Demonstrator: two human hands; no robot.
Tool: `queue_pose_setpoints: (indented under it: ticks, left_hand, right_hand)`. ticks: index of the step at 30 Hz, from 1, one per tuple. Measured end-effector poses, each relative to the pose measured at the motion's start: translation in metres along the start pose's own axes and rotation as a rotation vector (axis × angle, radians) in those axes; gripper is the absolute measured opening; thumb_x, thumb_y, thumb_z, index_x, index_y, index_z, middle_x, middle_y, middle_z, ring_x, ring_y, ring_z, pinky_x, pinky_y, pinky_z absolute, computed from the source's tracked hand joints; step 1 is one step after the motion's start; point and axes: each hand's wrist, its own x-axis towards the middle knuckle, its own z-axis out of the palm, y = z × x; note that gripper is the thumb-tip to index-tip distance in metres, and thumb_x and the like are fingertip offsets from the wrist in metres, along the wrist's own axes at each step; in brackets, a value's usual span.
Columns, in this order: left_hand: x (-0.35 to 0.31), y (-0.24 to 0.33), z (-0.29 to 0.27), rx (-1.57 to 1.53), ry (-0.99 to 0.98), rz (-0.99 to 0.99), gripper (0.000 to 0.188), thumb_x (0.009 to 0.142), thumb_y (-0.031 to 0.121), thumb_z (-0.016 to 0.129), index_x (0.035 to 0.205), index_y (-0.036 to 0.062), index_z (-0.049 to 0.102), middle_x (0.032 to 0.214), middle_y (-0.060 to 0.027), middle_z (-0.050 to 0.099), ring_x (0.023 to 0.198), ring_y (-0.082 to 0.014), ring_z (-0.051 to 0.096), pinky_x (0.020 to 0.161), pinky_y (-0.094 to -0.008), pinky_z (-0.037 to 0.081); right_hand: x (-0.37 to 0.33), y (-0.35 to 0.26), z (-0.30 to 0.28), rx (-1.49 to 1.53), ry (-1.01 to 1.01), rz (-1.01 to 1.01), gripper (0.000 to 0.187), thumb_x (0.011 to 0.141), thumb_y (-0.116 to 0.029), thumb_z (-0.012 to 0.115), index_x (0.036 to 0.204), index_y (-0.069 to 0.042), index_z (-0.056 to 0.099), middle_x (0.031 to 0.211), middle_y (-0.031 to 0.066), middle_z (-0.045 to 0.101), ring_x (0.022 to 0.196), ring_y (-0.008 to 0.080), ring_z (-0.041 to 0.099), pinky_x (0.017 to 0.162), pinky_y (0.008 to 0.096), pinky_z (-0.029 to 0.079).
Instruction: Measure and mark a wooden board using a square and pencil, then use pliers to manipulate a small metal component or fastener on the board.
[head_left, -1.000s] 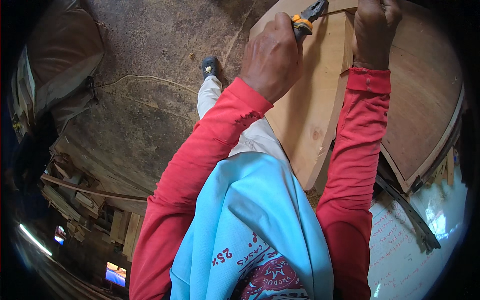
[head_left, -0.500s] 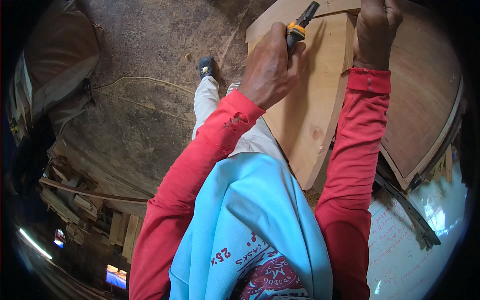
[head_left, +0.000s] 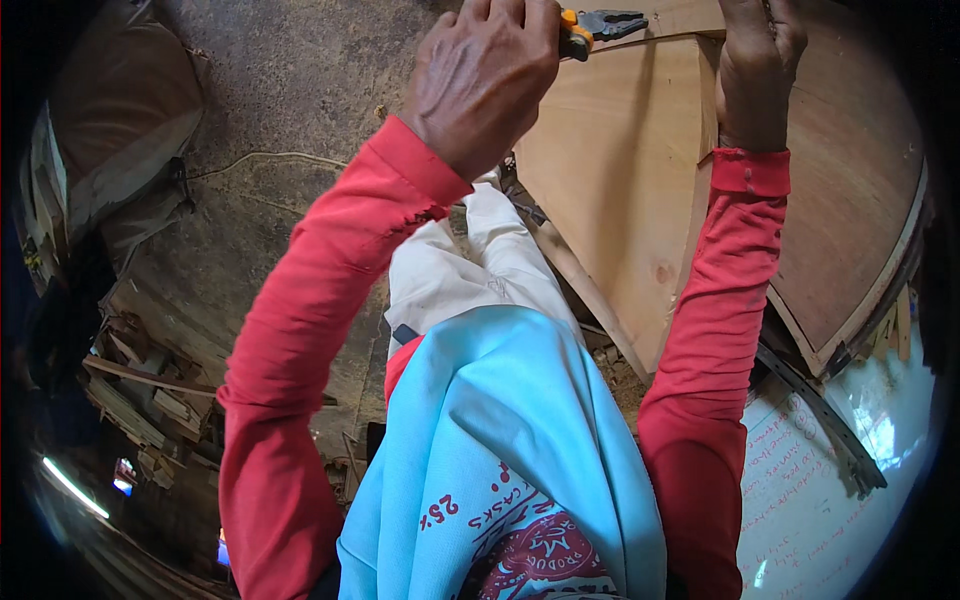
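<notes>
Pliers project to the right from the left hand, whose fingers wrap around the handles. The handle part in view is black and orange; the grey metal jaws point toward the right hand and appear slightly parted. The pliers lie over the far end of a pale wooden panel; whether they touch it cannot be told. This panel spreads between the two hands and tapers toward the wearer, with a knot near its narrow end and a raised strip beside the right wrist. The right hand has its fingers curled; whether they pinch anything cannot be made out.

To the right of the right hand lies a browner, curved-edged board; nearer the wearer are a dark metal bar and a white surface bearing red handwriting. Left of the left hand extends a stained dark floor, with a brown cover beyond and wood offcuts nearer the wearer.

The upper border cuts off the left fingertips and part of the right hand. The outer corners fade to black, and the lower-left background is dim.
</notes>
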Motion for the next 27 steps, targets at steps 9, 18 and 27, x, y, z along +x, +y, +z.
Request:
queue_pose_setpoints:
  ticks: [9,18,27]
  left_hand:
    - [0.010,-0.006,-0.029,0.089,-0.071,0.090,0.020,0.091,0.013,0.059,0.106,0.0010,0.057,0.100,-0.0182,0.063,0.096,-0.0335,0.063,0.083,-0.0436,0.053]
    - [0.018,-0.001,-0.045,0.173,-0.119,0.094,0.020,0.094,0.016,0.058,0.106,0.0008,0.058,0.101,-0.0177,0.065,0.098,-0.0330,0.064,0.083,-0.0441,0.053]
    - [0.024,0.000,-0.046,0.183,-0.134,0.122,0.022,0.097,0.020,0.058,0.107,0.0003,0.060,0.100,-0.0181,0.066,0.098,-0.0326,0.066,0.081,-0.0433,0.055]
  right_hand:
    - [0.002,-0.001,-0.005,-0.147,-0.087,-0.114,0.050,0.104,-0.020,0.050,0.150,-0.001,0.051,0.147,0.0150,0.058,0.139,0.0249,0.052,0.119,0.0385,0.037]
    - [0.002,-0.005,-0.001,-0.169,-0.083,-0.113,0.049,0.104,-0.019,0.050,0.150,-0.001,0.051,0.149,0.0156,0.057,0.142,0.0270,0.049,0.121,0.0396,0.034]
    - [0.002,-0.001,-0.003,-0.189,-0.073,-0.129,0.049,0.104,-0.019,0.050,0.150,-0.002,0.051,0.148,0.0150,0.058,0.141,0.0261,0.050,0.121,0.0400,0.035]
